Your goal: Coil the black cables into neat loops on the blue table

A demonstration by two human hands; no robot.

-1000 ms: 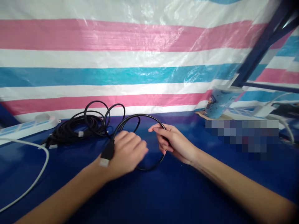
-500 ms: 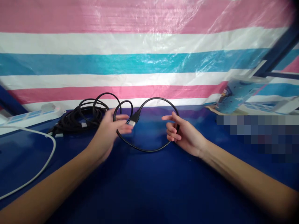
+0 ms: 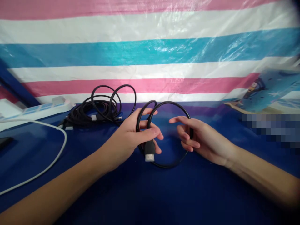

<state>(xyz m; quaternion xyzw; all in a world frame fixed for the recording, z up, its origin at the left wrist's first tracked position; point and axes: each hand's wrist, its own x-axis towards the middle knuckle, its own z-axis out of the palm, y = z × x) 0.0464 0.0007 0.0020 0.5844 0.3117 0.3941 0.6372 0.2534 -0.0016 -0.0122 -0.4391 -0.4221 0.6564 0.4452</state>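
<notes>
**Black cable loop held between both hands**

The left hand point(image 3: 133, 134) grips the thin black cable loop point(image 3: 172, 165) at its 9 o'clock side. Its fingers are closed round two crossing strands, and the black plug with a silver tip point(image 3: 149, 152) hangs below the fist toward 6 o'clock. The right hand point(image 3: 201, 140) holds the loop at 3 o'clock, lower fingers curled on the strand, index finger extended. The loop spans the gap between the hands, long axis 9 to 3, over the blue desk point(image 3: 164, 193). A bundle of black cables point(image 3: 98, 109) lies at 10 o'clock from the left hand, which is the nearer hand.
</notes>
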